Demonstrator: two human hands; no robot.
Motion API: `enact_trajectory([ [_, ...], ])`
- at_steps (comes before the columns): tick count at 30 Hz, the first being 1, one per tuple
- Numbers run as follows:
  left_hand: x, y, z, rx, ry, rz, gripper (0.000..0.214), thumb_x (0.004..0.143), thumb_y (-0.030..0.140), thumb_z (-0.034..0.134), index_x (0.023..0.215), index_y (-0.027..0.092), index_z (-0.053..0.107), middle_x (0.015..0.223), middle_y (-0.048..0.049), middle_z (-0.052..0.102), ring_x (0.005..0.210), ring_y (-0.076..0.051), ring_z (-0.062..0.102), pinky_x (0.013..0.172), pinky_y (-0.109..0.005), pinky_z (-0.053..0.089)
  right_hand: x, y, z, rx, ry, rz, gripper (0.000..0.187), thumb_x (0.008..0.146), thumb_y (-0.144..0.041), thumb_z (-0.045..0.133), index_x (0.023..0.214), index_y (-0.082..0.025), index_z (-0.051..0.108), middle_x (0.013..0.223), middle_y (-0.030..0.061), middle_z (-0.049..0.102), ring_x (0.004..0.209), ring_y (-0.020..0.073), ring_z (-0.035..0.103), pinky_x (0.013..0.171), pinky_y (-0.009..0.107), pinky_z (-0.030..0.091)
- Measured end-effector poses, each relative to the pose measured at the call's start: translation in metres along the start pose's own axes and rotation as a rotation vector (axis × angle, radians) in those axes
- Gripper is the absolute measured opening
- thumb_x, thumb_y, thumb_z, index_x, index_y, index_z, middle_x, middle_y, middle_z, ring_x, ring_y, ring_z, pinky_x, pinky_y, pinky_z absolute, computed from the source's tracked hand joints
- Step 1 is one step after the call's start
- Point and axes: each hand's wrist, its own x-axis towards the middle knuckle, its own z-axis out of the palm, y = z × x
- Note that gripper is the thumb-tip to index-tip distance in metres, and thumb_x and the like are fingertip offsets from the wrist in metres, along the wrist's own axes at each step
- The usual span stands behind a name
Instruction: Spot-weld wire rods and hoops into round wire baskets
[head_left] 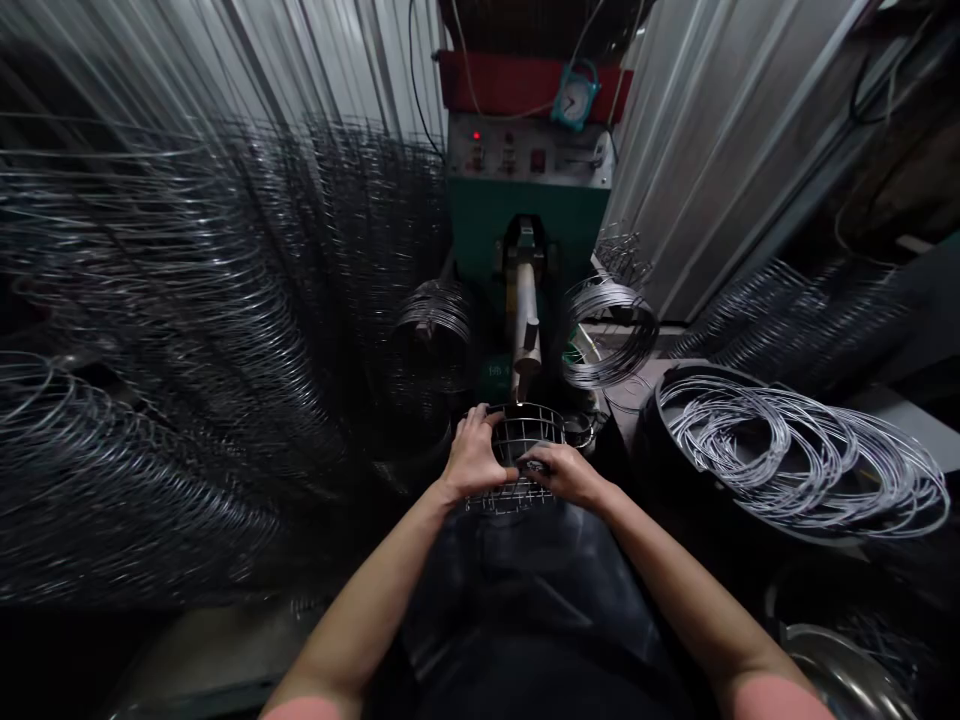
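A glossy black apron (532,590) is spread across the lap, nearest the camera, with both bare forearms (390,585) stretched past it. At the far left, tall stacks of wire rings (255,300) are piled. The left hand (472,455) is spread around the left side of a round wire-mesh basket (527,438), its fingers laid over the rim and its thumb stretched inward; the basket is thus grasped just beyond the lap, below a metal electrode arm (527,320). Whether rim and tip are touching cannot be told. For good work, the basket should be held level and square to the tip, pressure should be shared evenly, and fingertips should be placed well clear. By the right hand (566,472), with fingers curled and wrist turned inward, the basket's near side is pinched; whether a loose wire is also gripped cannot be told. Farther right, thin hoops (780,480) are heaped in a black tub (656,445).
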Motion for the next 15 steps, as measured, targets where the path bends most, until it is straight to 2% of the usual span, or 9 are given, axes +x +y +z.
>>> enact_trajectory([
  [5, 0.007, -0.011, 0.011, -0.023, -0.012, 0.012, 0.087, 0.048, 0.030, 0.077, 0.127, 0.013, 0.043, 0.143, -0.0195, 0.031, 0.134, -0.037, 0.028, 0.110, -0.050, 0.026, 0.002, 0.012, 0.010, -0.032, 0.022, -0.022, 0.024, 0.075, -0.008, 0.061, 0.096, -0.018, 0.066, 0.091, 0.0064, 0.068, 0.084, 0.0171, 0.064, 0.074, 0.025, 0.048],
  [10, 0.011, -0.023, 0.020, -0.075, 0.001, 0.049, 0.088, 0.048, 0.030, 0.076, 0.128, 0.016, 0.042, 0.143, -0.0179, 0.031, 0.135, -0.037, 0.026, 0.110, -0.051, 0.025, 0.003, 0.015, 0.014, -0.019, 0.019, -0.011, 0.024, 0.077, -0.009, 0.059, 0.097, -0.019, 0.066, 0.091, 0.0064, 0.068, 0.084, 0.0172, 0.064, 0.073, 0.025, 0.049],
  [15, 0.007, -0.024, 0.022, -0.106, 0.007, 0.063, 0.088, 0.049, 0.028, 0.076, 0.129, 0.017, 0.040, 0.144, -0.0169, 0.029, 0.136, -0.036, 0.023, 0.111, -0.053, 0.023, 0.003, 0.016, 0.017, -0.004, 0.013, -0.019, 0.022, 0.078, -0.011, 0.058, 0.096, -0.019, 0.066, 0.090, 0.0063, 0.068, 0.083, 0.0170, 0.064, 0.073, 0.025, 0.049],
])
